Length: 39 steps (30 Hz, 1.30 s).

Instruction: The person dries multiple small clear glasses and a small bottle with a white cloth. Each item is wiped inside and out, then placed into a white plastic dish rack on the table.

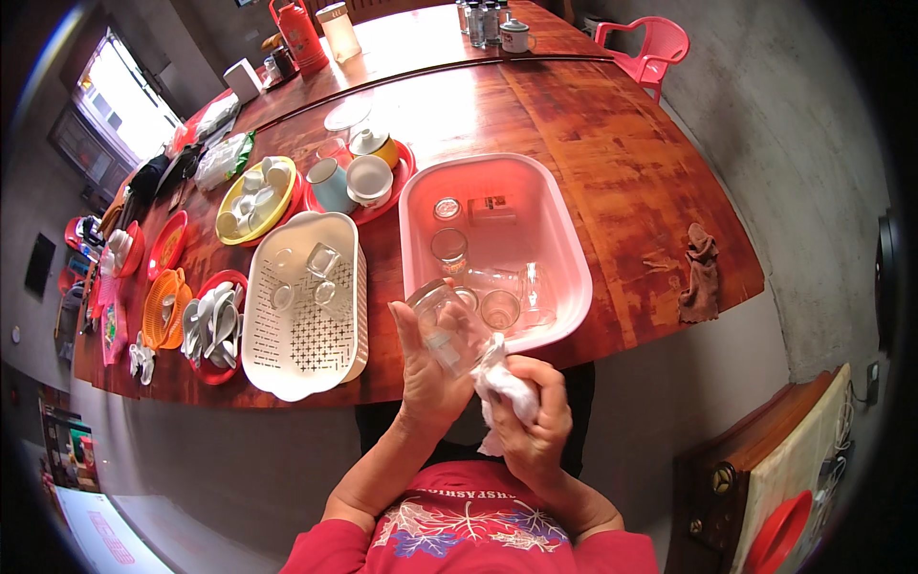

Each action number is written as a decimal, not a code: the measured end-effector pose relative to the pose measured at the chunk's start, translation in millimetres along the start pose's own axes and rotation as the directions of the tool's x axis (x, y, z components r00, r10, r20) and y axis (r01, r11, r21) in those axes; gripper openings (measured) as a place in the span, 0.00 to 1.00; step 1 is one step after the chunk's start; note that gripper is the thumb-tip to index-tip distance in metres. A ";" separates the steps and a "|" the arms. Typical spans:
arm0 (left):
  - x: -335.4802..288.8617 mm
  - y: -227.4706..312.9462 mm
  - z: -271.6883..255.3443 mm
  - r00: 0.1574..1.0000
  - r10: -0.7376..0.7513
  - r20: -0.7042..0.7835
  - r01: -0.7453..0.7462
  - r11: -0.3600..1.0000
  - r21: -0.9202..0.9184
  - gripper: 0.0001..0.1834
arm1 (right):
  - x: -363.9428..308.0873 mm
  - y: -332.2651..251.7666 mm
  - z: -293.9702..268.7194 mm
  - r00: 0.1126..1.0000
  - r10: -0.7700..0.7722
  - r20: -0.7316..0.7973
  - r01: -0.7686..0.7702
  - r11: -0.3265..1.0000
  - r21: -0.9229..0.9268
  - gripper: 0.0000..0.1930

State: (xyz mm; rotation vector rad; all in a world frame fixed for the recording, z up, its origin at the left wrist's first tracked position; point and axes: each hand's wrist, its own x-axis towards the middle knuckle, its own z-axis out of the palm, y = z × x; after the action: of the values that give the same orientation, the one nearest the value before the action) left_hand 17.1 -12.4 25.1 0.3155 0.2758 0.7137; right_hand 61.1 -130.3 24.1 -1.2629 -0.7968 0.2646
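A clear drinking glass (446,330) lies tilted in my left hand (427,378), whose fingers wrap round it over the near edge of the basin. My right hand (537,407) is closed on a bunched white cloth (507,392), the cloth's upper end at the mouth of the glass. Just beyond both hands stands a pink plastic basin (571,258) with several clear glasses in it, some upright and some on their sides. To its left, a cream perforated basket (287,335) holds several small clear glasses (322,259).
Left of the basin are a yellow bowl of white cups (229,225), a red tray with mugs (397,196), and a red plate of white spoons (239,359). A brown rag (700,277) lies near the right table edge. A red thermos (301,43) stands at the back.
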 end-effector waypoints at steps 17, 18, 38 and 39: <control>-17.5 5.0 -17.3 0.997 0.065 0.048 -0.080 0.878 0.472 0.41 | 8.2 18.6 -21.3 0.567 0.393 0.724 -0.791 0.506 0.345 0.39; -17.7 6.3 -17.7 0.996 0.056 0.075 -0.085 0.868 0.490 0.41 | 6.7 22.1 -16.4 0.600 0.389 0.700 -0.791 0.420 0.445 0.40; -23.8 5.8 -2.0 0.954 -0.116 0.275 0.002 0.923 0.384 0.36 | -8.3 28.1 -13.0 0.776 0.282 0.564 -0.603 0.592 0.535 0.36; -23.0 5.4 -3.3 0.948 -0.134 0.288 0.014 0.923 0.385 0.37 | -8.8 28.3 -13.1 0.791 0.301 0.532 -0.583 0.635 0.508 0.35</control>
State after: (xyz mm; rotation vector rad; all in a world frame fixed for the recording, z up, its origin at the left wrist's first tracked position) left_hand -4.0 -23.5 27.3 0.7758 0.1231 0.5207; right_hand 70.4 -136.3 -6.3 -0.7023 -0.6178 1.1636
